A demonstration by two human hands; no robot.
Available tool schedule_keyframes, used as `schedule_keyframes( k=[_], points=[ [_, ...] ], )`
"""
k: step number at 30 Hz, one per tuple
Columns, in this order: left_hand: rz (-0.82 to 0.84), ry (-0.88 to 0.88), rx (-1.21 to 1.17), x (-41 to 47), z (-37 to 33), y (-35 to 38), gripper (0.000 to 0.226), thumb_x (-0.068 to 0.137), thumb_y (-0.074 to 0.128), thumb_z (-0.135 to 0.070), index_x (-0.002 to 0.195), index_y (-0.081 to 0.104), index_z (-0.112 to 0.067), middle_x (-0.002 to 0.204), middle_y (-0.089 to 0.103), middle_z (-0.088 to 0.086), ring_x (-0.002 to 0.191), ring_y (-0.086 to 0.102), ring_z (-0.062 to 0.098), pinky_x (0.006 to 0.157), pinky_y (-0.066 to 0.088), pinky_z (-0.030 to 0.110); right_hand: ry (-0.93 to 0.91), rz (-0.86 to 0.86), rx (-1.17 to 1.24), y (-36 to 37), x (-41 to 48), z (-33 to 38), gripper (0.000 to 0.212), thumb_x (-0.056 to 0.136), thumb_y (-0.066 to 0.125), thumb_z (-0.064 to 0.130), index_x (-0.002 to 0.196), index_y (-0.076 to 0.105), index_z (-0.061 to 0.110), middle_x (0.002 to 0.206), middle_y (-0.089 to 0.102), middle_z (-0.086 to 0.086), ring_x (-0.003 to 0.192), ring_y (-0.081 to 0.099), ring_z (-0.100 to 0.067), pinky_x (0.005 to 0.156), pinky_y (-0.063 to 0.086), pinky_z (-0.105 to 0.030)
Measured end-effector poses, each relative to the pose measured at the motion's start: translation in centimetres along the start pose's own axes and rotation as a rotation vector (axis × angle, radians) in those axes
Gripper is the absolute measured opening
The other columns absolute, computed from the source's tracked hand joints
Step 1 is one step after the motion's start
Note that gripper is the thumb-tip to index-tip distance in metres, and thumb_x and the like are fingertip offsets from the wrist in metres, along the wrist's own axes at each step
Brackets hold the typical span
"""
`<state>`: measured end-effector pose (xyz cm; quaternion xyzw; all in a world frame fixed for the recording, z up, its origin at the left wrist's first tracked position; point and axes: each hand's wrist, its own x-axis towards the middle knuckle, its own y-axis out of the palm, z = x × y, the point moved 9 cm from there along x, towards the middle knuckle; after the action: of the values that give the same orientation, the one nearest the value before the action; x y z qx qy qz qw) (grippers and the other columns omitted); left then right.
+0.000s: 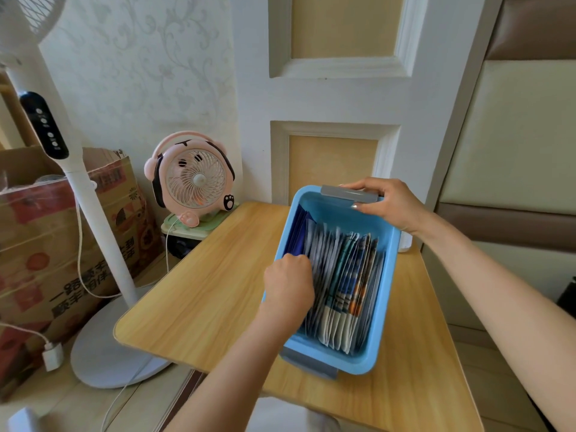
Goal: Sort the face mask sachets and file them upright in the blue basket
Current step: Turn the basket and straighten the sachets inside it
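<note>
The blue basket [388, 275] sits on the wooden table [218, 275], tilted a little. Several face mask sachets [346, 282] stand upright in a row inside it, with darker blue ones at the left end. My left hand [288, 285] reaches over the basket's left wall, its curled fingers on the sachets at the left of the row; whether it pinches one is hidden. My right hand [385, 202] grips the grey handle [346, 193] at the basket's far end. A second grey handle [308, 363] shows at the near end.
A pink desk fan [194, 179] stands on a green-lidded box at the table's far left corner. A white standing fan [103, 238] and a cardboard box [62, 232] are on the floor to the left. A white panelled door is behind the table.
</note>
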<state>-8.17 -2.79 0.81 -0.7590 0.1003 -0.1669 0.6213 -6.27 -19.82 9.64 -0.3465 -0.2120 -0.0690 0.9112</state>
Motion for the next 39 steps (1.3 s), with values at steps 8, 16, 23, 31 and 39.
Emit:
schedule_keyframes(
  k=[8, 16, 23, 31, 39],
  points=[
    [0.177, -0.005, 0.035, -1.3, 1.3, 3.0, 0.034, 0.09, 0.045, 0.002, 0.063, 0.03, -0.012, 0.062, 0.042, 0.003, 0.057, 0.049, 0.022, 0.047, 0.037, 0.028, 0.038, -0.017, -0.017, -0.1, 0.2, -0.5, 0.042, 0.083, 0.066, 0.004, 0.108, 0.062, 0.037, 0.099, 0.063, 0.015, 0.092, 0.055, -0.003, 0.084, 0.043, -0.019],
    [-0.107, -0.057, -0.111, -1.0, 3.1, 1.4, 0.015, 0.094, 0.037, -0.008, 0.08, 0.041, -0.011, 0.075, 0.049, 0.005, 0.078, 0.059, 0.031, 0.052, 0.036, 0.032, 0.227, -0.16, -0.182, -1.6, -1.8, -2.5, 0.036, 0.083, 0.067, 0.009, 0.116, 0.065, 0.022, 0.108, 0.064, 0.003, 0.095, 0.057, -0.014, 0.081, 0.042, -0.025],
    [-0.41, 0.016, -0.085, -1.0, 1.6, -0.8, 0.019, 0.092, 0.047, -0.014, 0.099, 0.065, -0.012, 0.106, 0.061, 0.007, 0.094, 0.055, 0.029, 0.074, 0.043, 0.035, 0.609, -0.086, -0.292, -2.5, -8.3, -10.3, 0.02, 0.079, 0.065, 0.011, 0.097, 0.068, 0.004, 0.096, 0.066, -0.018, 0.083, 0.063, -0.028, 0.07, 0.048, -0.036],
    [0.047, 0.145, -0.125, -0.6, -6.9, 3.1, 0.107, 0.061, -0.023, -0.057, 0.149, 0.004, -0.004, 0.158, -0.007, 0.012, 0.145, -0.012, 0.03, 0.114, -0.01, 0.05, 0.684, 0.3, -0.817, -2.9, -7.6, -9.2, 0.049, 0.081, 0.061, 0.057, 0.094, 0.067, 0.01, 0.092, 0.069, -0.006, 0.072, 0.061, -0.017, 0.059, 0.048, -0.026],
    [0.163, 0.089, -0.02, 0.2, -6.8, 5.1, 0.072, 0.097, 0.007, -0.051, 0.148, -0.009, -0.003, 0.156, -0.016, 0.013, 0.143, -0.021, 0.028, 0.114, -0.014, 0.053, -0.058, 0.175, -0.496, 3.7, -3.2, -3.5, 0.011, 0.082, 0.069, 0.024, 0.085, 0.07, 0.034, 0.085, 0.058, 0.017, 0.076, 0.055, -0.002, 0.07, 0.049, -0.025]
  ],
)
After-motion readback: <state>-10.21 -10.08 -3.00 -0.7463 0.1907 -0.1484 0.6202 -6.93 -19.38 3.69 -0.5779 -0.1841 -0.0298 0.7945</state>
